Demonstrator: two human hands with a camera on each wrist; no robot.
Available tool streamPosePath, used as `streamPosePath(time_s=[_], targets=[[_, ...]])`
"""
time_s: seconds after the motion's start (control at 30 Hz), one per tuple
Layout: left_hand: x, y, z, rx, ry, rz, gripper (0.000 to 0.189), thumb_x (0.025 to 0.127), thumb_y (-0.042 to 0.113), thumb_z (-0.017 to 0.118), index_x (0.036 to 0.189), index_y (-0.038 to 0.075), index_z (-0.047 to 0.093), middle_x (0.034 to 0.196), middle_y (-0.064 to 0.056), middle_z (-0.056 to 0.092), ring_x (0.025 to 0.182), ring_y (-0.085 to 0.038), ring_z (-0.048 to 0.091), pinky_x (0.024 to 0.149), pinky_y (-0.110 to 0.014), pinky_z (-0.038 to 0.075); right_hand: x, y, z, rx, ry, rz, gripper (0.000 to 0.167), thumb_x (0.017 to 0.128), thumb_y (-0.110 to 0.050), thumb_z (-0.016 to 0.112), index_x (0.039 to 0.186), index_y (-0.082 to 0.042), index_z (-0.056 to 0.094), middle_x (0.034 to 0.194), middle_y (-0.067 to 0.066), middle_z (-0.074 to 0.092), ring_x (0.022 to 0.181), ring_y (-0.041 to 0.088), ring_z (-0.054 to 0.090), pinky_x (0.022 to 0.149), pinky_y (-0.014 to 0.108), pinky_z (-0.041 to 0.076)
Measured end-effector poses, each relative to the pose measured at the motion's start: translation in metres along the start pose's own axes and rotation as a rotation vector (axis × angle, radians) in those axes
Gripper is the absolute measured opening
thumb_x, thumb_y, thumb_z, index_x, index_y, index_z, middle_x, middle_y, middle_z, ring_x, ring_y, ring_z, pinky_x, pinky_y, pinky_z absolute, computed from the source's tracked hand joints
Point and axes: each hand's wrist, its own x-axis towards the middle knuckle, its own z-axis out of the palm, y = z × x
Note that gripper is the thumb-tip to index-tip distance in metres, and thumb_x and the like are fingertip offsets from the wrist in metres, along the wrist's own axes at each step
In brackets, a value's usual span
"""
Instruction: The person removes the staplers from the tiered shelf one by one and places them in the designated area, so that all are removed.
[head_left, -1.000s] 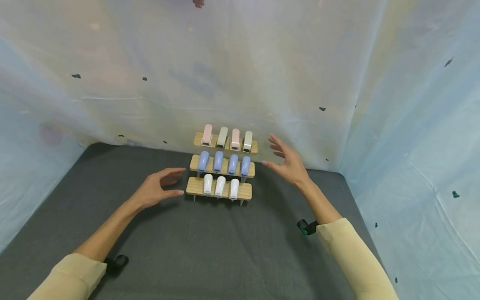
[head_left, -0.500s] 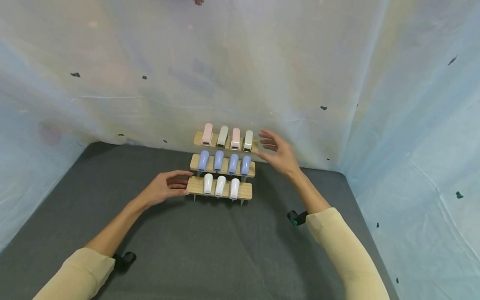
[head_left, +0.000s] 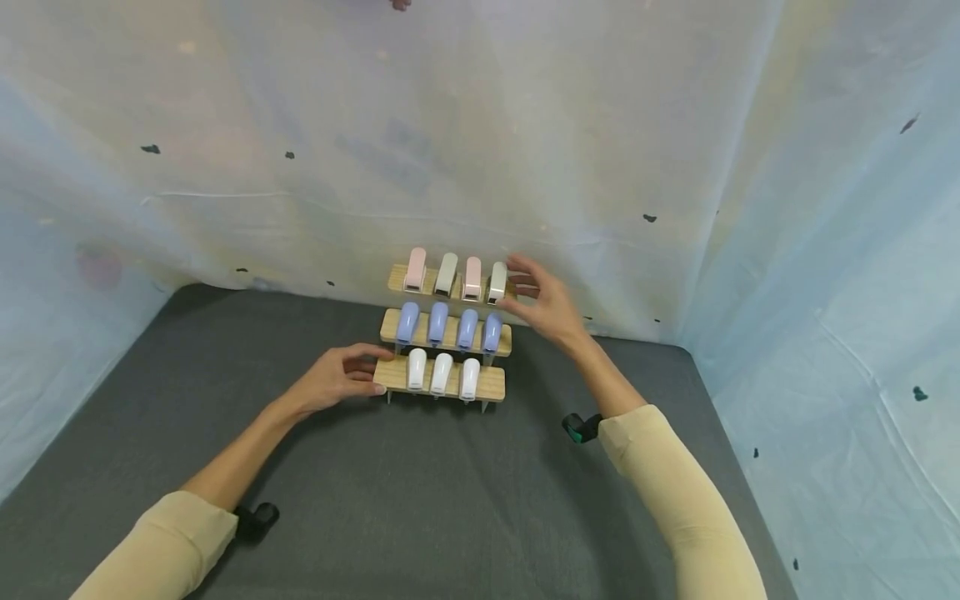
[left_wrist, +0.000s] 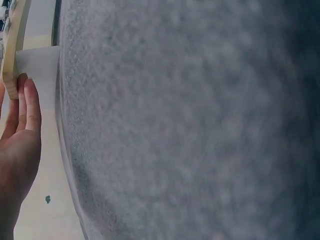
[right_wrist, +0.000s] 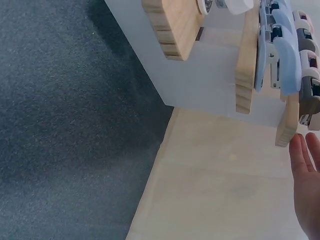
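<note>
A three-tier wooden display stand (head_left: 492, 382) holds mini staplers in rows. White staplers (head_left: 442, 372) sit on the bottom shelf, blue staplers (head_left: 438, 323) on the middle one. Pink staplers (head_left: 416, 268) and light grey staplers (head_left: 447, 273) alternate on the top. My left hand (head_left: 333, 380) pinches the bottom shelf's left end, thumb in front and fingers behind; the left wrist view shows these fingers (left_wrist: 33, 105) at the board's end. At the top shelf's right end, my right hand (head_left: 545, 305) has its fingers (right_wrist: 298, 152) extended beside the board and the last grey stapler (head_left: 497, 282).
The stand is on a dark grey table (head_left: 420, 500), near its back edge. A pale patterned curtain (head_left: 480, 150) hangs close behind and at both sides. Black wrist cameras (head_left: 257, 522) are worn on both forearms.
My left hand has moved right onto the bottom shelf's end. My right hand has moved left, closing the gap to the top shelf. The stand and staplers have stayed in place.
</note>
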Motion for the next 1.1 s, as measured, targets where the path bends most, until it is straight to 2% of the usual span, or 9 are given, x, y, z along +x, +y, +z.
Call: streamPosePath(time_s=[0.2,0.27,0.37,0.6,0.8,1.1], targets=[[0.003,-0.002,0.001,0.024,0.024,-0.021,0.056,0.082,0.023,0.084,0.132,0.01,0.063,0.142,-0.016,0.052,0.12,-0.038,0.058,0.089,-0.038,0.053,0.01,0.035,0.003,-0.057,-0.01,0.037,0.074,0.086,-0.013,0.08,0.15,-0.01,0.043,0.143,0.014,0.052,0.125,0.031,0.054,0.103,0.044,0.043],[0.004,-0.002,0.001,0.022,0.032,-0.032,0.056,0.081,0.023,0.085,0.131,0.011,0.064,0.141,-0.015,0.053,0.12,-0.037,0.059,0.088,-0.037,0.053,0.011,0.035,0.004,-0.075,-0.017,0.048,0.074,0.086,-0.015,0.08,0.15,-0.01,0.043,0.141,0.013,0.053,0.124,0.028,0.055,0.103,0.041,0.044],[0.005,-0.002,0.002,0.025,0.031,-0.052,0.057,0.08,0.024,0.085,0.131,0.011,0.063,0.14,-0.015,0.054,0.119,-0.035,0.06,0.087,-0.036,0.054,0.013,0.036,0.004,-0.083,-0.027,0.052,0.075,0.086,-0.015,0.08,0.15,-0.009,0.043,0.138,0.013,0.055,0.121,0.028,0.056,0.102,0.04,0.044],[0.009,0.004,0.003,0.114,0.036,-0.07,0.054,0.081,0.03,0.085,0.128,0.013,0.065,0.138,-0.012,0.053,0.117,-0.034,0.059,0.087,-0.039,0.053,0.015,0.038,0.006,-0.114,-0.031,0.069,0.076,0.085,-0.017,0.081,0.15,-0.009,0.043,0.128,0.014,0.06,0.114,0.026,0.057,0.1,0.039,0.045],[0.01,0.003,0.003,0.077,0.049,-0.114,0.053,0.079,0.029,0.086,0.126,0.014,0.067,0.139,-0.01,0.053,0.118,-0.036,0.058,0.087,-0.043,0.053,0.016,0.037,0.007,-0.112,-0.047,0.073,0.074,0.086,-0.016,0.081,0.149,-0.008,0.045,0.131,0.016,0.059,0.114,0.028,0.058,0.1,0.04,0.045],[0.01,0.001,0.001,0.094,0.041,-0.122,0.056,0.079,0.035,0.085,0.128,0.014,0.066,0.139,-0.011,0.054,0.121,-0.038,0.057,0.091,-0.046,0.051,0.016,0.038,0.003,-0.065,-0.056,0.093,0.071,0.085,-0.013,0.081,0.148,-0.008,0.047,0.131,0.017,0.06,0.115,0.03,0.059,0.101,0.043,0.044]])
